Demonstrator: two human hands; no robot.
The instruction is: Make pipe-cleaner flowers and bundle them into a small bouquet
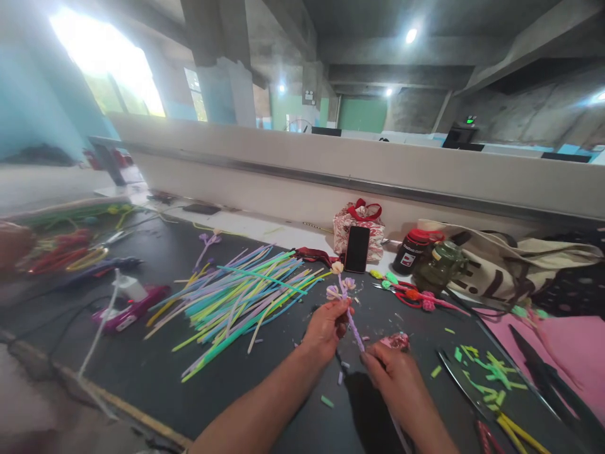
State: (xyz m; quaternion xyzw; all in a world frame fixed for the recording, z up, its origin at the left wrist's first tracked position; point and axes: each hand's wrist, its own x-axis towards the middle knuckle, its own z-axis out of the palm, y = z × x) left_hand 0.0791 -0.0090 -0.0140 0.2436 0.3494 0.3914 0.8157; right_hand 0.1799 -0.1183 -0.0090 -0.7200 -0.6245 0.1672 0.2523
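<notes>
My left hand (326, 328) is closed on the upper part of a purple pipe-cleaner flower stem (353, 326), just under its small purple and cream blossoms (341, 285). My right hand (394, 372) pinches the lower end of the same stem, fingers together. Both hands hover over a dark table (155, 372). A small pink piece (397, 341) lies just beyond my right hand.
A big fan of coloured pipe cleaners (236, 296) lies to the left. A pink glue gun (130, 309) and cords sit further left. Behind are a black phone (357, 249), a patterned pouch (373, 227), bottles (428, 258) and bags. Green cuttings (486, 372) and pink sheet (567, 347) lie right.
</notes>
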